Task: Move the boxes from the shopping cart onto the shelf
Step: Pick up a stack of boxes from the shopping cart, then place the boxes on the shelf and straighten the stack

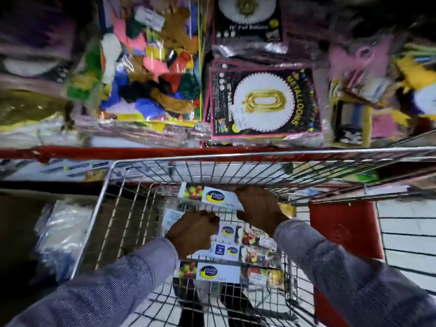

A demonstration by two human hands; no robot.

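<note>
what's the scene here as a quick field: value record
setting: shop aisle, wire shopping cart against a red-edged shelf
right hand: gripping the raised white box
left hand: closed at that box's near edge, grasp unclear
boxes left in cart: several, lying flat
shelf stock: balloon packs, bagged colourful balloons
stage: box not yet on shelf

Party goods crowd the display: a clear bag of mixed-colour balloons [151, 67] lies beside a black packet of gold foil "0" balloons [265, 102] labelled Metalloons, with another foil-balloon packet [247, 17] behind it. Pink and yellow party packs [368, 90] sit blurred to the right. Clear plastic-wrapped bundles [61, 230] rest low on the left.
</note>
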